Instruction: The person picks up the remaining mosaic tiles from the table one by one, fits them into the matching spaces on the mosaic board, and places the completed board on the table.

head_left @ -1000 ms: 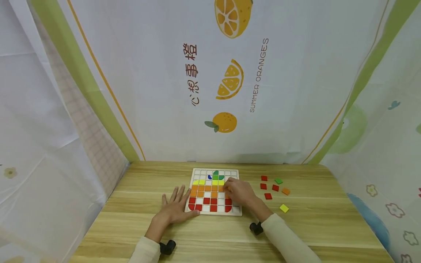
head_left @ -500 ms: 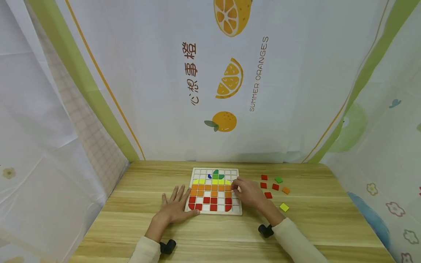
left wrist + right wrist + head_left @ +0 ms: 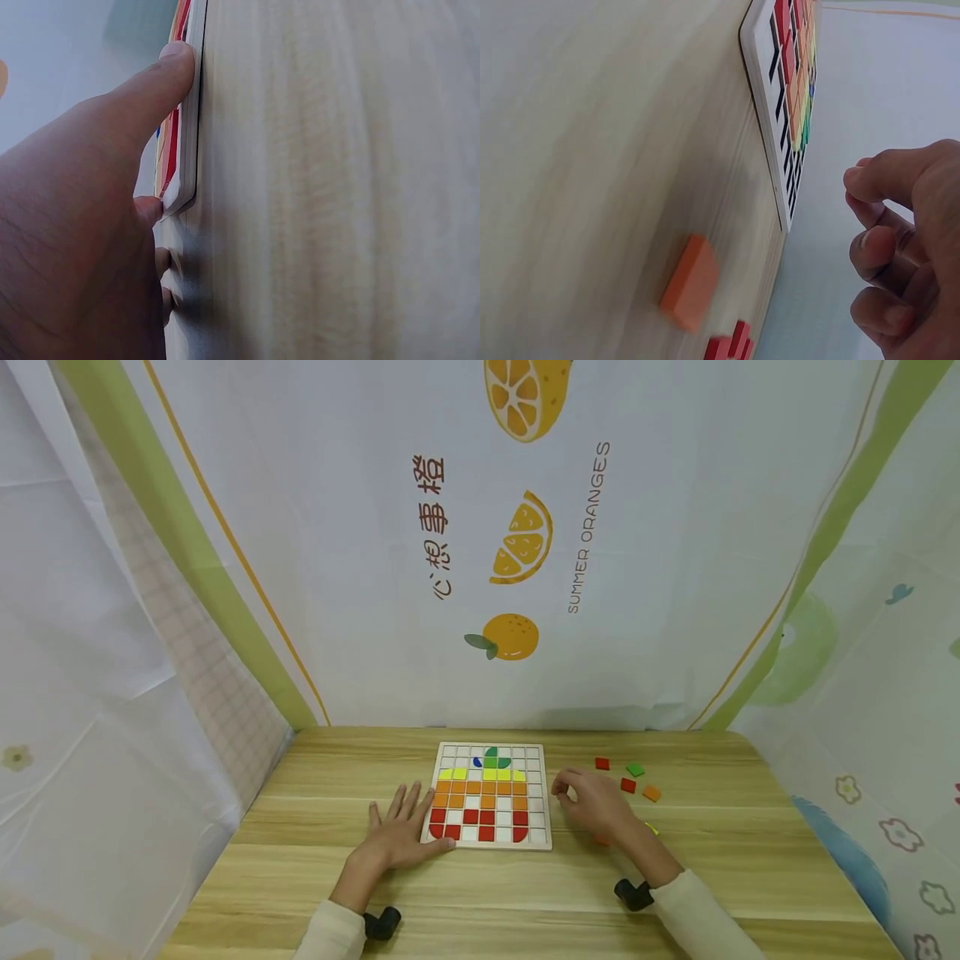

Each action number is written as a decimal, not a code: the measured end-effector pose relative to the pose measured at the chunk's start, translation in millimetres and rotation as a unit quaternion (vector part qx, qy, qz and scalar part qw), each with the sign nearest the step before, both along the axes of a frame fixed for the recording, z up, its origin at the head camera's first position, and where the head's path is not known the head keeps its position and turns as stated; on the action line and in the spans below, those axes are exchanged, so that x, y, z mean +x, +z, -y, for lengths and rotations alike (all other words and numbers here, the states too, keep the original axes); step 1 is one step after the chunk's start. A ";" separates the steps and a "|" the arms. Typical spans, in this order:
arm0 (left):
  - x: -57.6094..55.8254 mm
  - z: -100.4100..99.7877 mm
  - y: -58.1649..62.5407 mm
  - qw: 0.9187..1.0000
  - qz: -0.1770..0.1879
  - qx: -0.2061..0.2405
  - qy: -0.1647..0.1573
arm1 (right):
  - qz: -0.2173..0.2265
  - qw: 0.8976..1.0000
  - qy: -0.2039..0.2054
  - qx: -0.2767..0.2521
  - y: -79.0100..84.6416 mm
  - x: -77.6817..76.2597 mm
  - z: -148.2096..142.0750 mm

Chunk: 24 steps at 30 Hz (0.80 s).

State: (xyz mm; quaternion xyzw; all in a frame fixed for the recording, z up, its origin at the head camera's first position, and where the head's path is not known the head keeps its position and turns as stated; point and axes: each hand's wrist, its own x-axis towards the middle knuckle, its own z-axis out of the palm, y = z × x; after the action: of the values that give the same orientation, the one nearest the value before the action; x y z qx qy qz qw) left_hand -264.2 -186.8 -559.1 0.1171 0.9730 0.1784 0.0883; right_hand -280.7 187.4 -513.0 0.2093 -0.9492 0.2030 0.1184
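Note:
A white grid board (image 3: 536,806) lies on the table, partly filled with red, orange, yellow, green and blue flat tiles. My left hand (image 3: 397,839) rests at its left edge with spread fingers; the left wrist view shows the thumb (image 3: 176,64) on the board's rim. Just right of the board hovers my right hand (image 3: 596,802), its fingers loosely curled. Nothing shows between thumb and fingers in the right wrist view. Below that hand lies an orange tile (image 3: 694,281) with a rounded side, on the wooden surface.
Loose tiles lie right of the board: red tiles (image 3: 602,764), a green tile (image 3: 636,770) and an orange square tile (image 3: 652,793). A yellow tile (image 3: 654,829) is partly hidden by my right forearm. A printed curtain (image 3: 375,677) hangs behind the wooden table (image 3: 480,902).
My right hand has left the board's right part and moved right, over the loose tiles, covering some red ones. A yellow tile on the board has come into sight. The left hand stays put.

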 end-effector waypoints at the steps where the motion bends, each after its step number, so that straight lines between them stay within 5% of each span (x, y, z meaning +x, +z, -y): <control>1: 0.1 0.2 0.1 1.000 0.001 -0.002 0.000 | -0.005 1.000 0.003 -0.002 -0.4 0.9 -2.6; 13: 11.8 -3.6 22.8 1.000 0.015 0.016 -0.003 | -0.046 0.999 0.016 -0.004 -4.3 18.9 -30.8; 24: 10.4 -2.3 15.7 1.000 -0.002 0.009 -0.006 | -0.042 0.999 -0.003 0.012 -11.0 37.6 -52.0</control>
State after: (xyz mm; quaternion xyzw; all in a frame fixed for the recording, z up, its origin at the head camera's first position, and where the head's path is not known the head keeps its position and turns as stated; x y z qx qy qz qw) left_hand -253.7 -184.5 -543.4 0.1238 0.9709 0.1860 0.0861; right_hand -243.2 239.4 -524.0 0.2164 -0.9463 0.1825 0.1562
